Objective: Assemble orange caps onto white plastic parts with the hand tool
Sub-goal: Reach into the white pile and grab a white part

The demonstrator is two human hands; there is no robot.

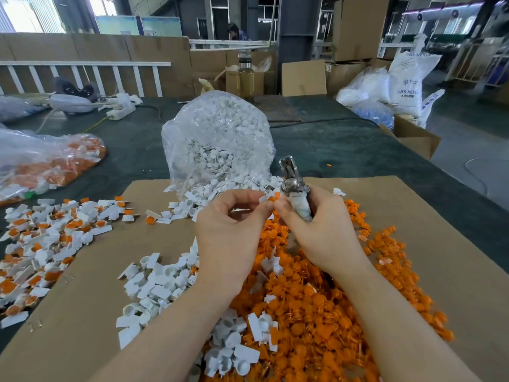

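- The left hand (230,216) pinches a small white plastic part (263,198) with an orange cap (272,199) between thumb and fingertips.
- The right hand (316,224) curls round the metal hand tool (292,183), head tilted up, while its fingertips meet the same part.
- Under the wrists lies a heap of orange caps (316,299), with loose white parts (159,282) beside it, on brown cardboard (413,205).
- Behind the hands, a clear bag of white parts (217,139) spills open.
- Assembled pieces (49,232) lie at the left on the bench (344,150).
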